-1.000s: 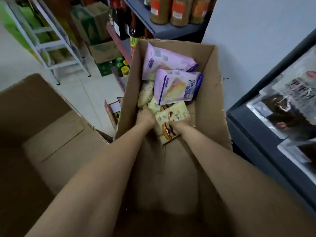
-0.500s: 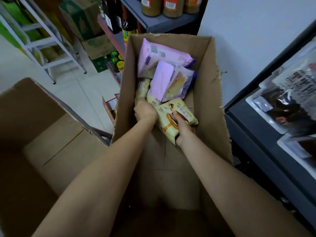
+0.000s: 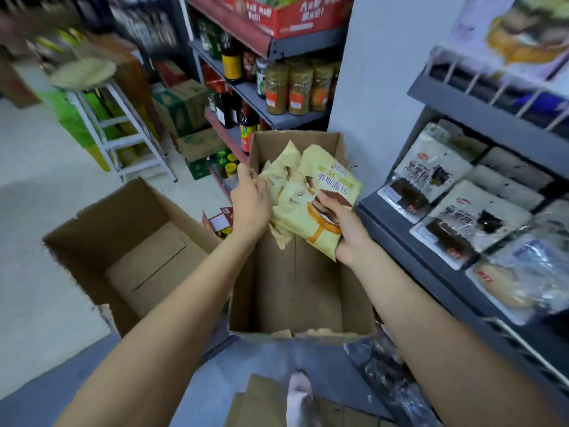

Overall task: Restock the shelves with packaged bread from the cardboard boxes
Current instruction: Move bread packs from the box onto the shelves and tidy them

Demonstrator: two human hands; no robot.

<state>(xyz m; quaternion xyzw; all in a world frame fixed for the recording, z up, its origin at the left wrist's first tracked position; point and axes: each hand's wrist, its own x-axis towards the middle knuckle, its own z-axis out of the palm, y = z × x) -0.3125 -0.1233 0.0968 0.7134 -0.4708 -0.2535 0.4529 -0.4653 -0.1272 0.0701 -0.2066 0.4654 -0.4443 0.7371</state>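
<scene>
A bunch of yellow bread packets [image 3: 311,208] was held above the open cardboard box [image 3: 295,291], gripped by the left hand [image 3: 251,201] and pinched underneath by the right hand [image 3: 346,232].

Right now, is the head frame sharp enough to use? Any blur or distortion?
Head view: the yellow bread packets and both hands, left hand and right hand, are sharp; the upper-left corner around the stool is motion-smeared; wide-angle bends the shelf edges; lighting even, no glare.
</scene>
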